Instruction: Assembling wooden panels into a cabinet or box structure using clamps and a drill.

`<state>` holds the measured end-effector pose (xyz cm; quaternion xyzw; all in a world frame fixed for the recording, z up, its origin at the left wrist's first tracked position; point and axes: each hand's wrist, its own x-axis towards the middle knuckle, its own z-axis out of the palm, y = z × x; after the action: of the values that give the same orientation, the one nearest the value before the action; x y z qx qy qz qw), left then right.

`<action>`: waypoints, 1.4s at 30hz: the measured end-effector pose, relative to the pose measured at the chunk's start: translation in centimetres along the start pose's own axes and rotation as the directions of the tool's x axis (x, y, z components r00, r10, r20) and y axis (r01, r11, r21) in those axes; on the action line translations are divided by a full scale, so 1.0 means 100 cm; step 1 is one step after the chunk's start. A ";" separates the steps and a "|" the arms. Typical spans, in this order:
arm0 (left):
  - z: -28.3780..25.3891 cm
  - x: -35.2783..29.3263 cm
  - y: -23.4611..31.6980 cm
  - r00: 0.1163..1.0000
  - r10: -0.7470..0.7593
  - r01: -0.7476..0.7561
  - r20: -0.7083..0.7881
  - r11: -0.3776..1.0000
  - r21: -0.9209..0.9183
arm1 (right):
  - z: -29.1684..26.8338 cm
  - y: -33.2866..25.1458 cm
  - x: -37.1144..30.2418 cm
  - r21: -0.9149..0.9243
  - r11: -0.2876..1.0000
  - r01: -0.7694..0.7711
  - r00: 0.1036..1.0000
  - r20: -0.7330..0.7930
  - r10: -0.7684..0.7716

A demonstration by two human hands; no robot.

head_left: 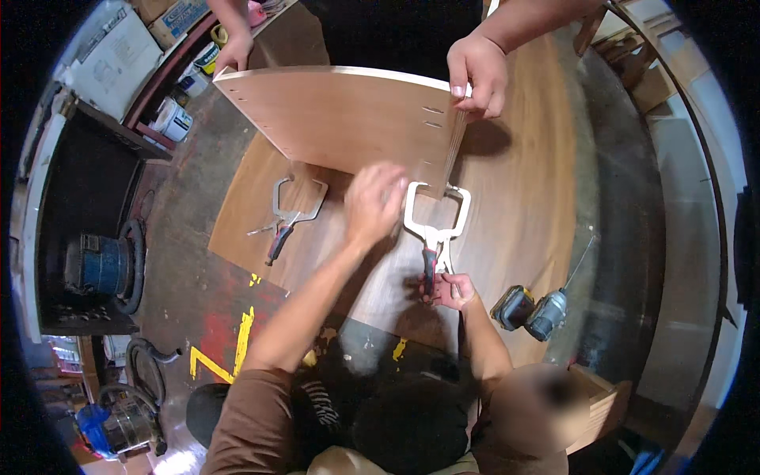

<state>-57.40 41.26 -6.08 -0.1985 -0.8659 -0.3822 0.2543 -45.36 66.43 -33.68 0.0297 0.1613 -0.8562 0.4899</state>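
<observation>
Flat reddish-brown wooden panel: on edge toward the brown woodgrain worktop's far edge, co-worker's hands gripping its top; one slip could tip it!
Left hand: blurred before it, can't tell if fingers curl.
Right hand: gripping a silver-white C-shaped metal clamp; a crooked bite might skid.

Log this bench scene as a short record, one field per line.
Left hand: raised, blurred, in front of the board; contact unclear
Left hand point
Right hand: around the handle of the near clamp
Board: held up on edge, small slots near both ends
Other person: one hand at the board's left end, another hand at its right
Second clamp: lying on the table, left of the left hand
Drill: right of the right hand
</observation>
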 end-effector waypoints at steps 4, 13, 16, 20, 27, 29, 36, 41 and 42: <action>-0.019 0.096 0.053 0.938 0.345 -0.341 -0.022 0.933 0.114 | -0.004 0.000 -0.003 0.008 1.000 0.001 1.000 -0.025 0.000; 0.007 0.158 0.045 0.963 0.264 -0.267 0.050 0.962 0.061 | 0.005 -0.002 -0.003 -0.086 0.996 0.000 0.987 -0.159 -0.014; 0.014 0.159 0.040 0.969 0.238 -0.235 0.064 0.971 -0.051 | -0.001 -0.001 -0.003 -0.085 0.996 0.008 0.995 -0.095 -0.016; 0.017 0.157 0.041 0.965 0.262 -0.261 0.023 0.965 -0.025 | -0.006 0.003 -0.005 -0.039 0.999 0.029 0.997 -0.071 -0.032; 0.023 0.156 0.035 0.969 0.237 -0.242 -0.069 0.967 -0.083 | 0.002 0.001 -0.004 -0.076 0.996 0.049 0.997 -0.054 -0.053; 0.023 0.156 0.036 0.968 0.244 -0.248 -0.054 0.965 -0.087 | 0.007 -0.001 -0.003 -0.057 0.997 0.051 0.998 -0.042 -0.054; 0.022 0.165 0.032 0.909 0.416 -0.416 0.022 0.909 0.009 | 0.009 -0.001 -0.003 -0.103 0.993 0.050 0.990 -0.129 -0.063; 0.024 0.173 0.026 0.893 0.447 -0.446 0.056 0.894 -0.044 | 0.009 -0.003 -0.003 -0.092 0.996 0.022 0.992 -0.125 -0.033; 0.025 0.176 0.027 0.895 0.441 -0.439 0.065 0.898 -0.043 | 0.008 -0.002 -0.004 -0.092 0.995 0.046 0.993 -0.105 -0.055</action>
<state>-70.61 47.47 4.36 -0.4062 -0.8020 -0.3193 0.2996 -45.24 66.60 -32.76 0.0496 0.2263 -0.8575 0.4594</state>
